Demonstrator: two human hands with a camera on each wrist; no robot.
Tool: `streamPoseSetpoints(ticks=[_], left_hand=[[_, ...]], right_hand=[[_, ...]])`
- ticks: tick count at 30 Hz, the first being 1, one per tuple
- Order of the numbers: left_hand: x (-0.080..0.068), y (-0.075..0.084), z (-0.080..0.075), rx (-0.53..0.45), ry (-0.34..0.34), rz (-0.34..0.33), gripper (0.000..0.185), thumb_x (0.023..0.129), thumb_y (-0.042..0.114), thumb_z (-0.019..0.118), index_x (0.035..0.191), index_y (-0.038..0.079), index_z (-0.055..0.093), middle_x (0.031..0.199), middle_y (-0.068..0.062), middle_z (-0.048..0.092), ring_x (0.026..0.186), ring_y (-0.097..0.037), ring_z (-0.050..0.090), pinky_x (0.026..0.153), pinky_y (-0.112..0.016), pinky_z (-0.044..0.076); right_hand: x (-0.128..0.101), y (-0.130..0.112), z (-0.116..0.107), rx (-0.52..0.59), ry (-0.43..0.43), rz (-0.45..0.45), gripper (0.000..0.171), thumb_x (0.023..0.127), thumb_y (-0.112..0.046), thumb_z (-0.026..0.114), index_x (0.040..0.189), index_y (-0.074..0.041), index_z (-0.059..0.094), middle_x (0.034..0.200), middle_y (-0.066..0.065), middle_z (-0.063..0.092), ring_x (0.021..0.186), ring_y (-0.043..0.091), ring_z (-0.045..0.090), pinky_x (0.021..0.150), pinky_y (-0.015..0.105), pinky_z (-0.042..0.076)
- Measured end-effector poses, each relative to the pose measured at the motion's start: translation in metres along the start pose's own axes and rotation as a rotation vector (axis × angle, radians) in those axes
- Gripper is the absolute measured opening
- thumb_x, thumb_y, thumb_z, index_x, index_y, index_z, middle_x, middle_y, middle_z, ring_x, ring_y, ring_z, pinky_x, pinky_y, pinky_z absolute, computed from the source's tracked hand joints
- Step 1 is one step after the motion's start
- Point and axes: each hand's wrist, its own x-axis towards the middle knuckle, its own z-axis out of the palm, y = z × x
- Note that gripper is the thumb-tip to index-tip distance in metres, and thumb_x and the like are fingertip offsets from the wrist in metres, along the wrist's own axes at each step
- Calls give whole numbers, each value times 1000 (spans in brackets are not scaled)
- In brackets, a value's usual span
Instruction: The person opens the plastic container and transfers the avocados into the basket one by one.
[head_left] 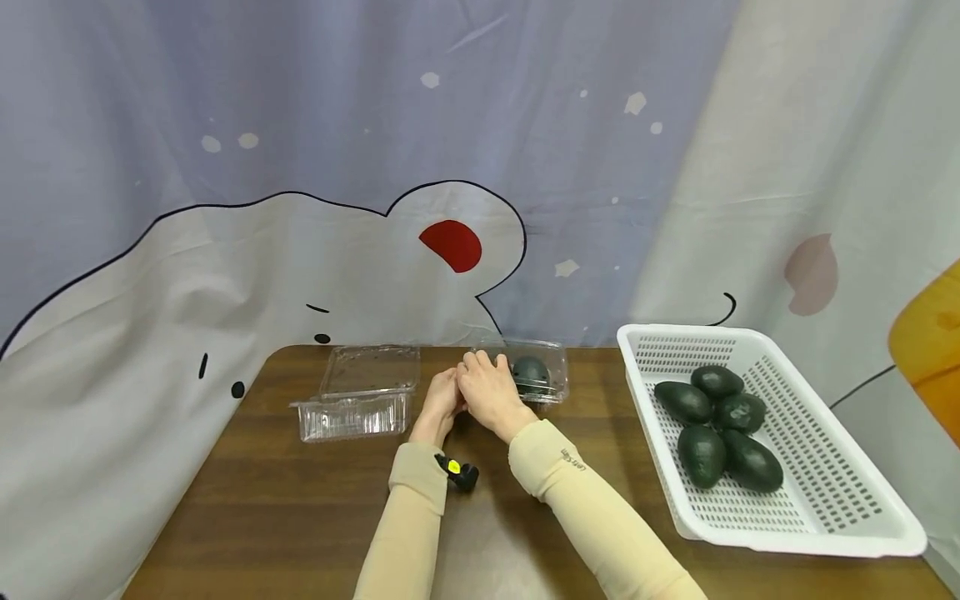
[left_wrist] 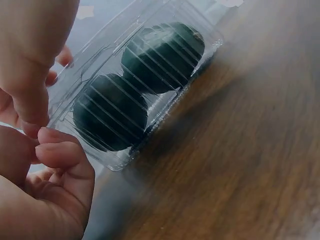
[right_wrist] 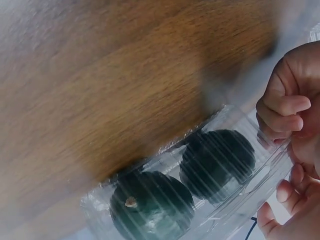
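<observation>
A shut clear plastic clamshell (head_left: 540, 367) lies at the back of the brown table (head_left: 300, 500), with two dark green avocados (left_wrist: 110, 112) side by side under its ribbed lid. Both hands meet at its left end. My left hand (head_left: 447, 393) pinches the box's near corner between thumb and curled fingers (left_wrist: 57, 150). Over that same end my right hand (head_left: 483, 375) curls, thumb (left_wrist: 30, 107) on the lid and fingers behind it. In the right wrist view the clamshell (right_wrist: 225, 210) shows both avocados (right_wrist: 217, 162) with curled fingers (right_wrist: 287, 107) at its end.
A second clear clamshell (head_left: 360, 392) stands open and empty to the left. A white perforated basket (head_left: 825, 492) on the right holds several avocados (head_left: 705, 454). A printed curtain (head_left: 225, 250) hangs close behind the table.
</observation>
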Motion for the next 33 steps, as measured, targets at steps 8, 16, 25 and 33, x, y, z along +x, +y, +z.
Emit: streamPoseSetpoints(ticks=[8,16,25,33], left_hand=[[-5,-2,0,32,-29,-12,36,102,18,48,68,11,57,53,1,46,41,-8,42,41,-20,38],[-14,-1,3,102,-27,17,47,106,29,42,62,14,50,49,2,40,40,-9,32,42,-23,30],[-19,-11,13,104,42,73,49,108,28,38,61,17,47,48,5,37,39,-6,30,41,-20,28],[-22,-11,13,203,64,103,47,109,27,33,66,14,49,50,3,40,41,-8,34,41,-21,30]], right_hand=[[-4,3,-1,-3,41,-61,36,72,-32,86,93,-13,64,96,2,52,92,21,48,72,39,38],[-8,6,3,3,56,-96,23,83,-21,78,91,-14,58,94,2,48,88,21,44,67,39,36],[-17,5,7,-24,76,-85,22,84,-18,75,98,-12,58,94,4,46,87,23,44,63,41,37],[-16,4,-1,73,145,7,23,85,-11,74,94,-9,53,90,6,42,84,25,42,63,43,34]])
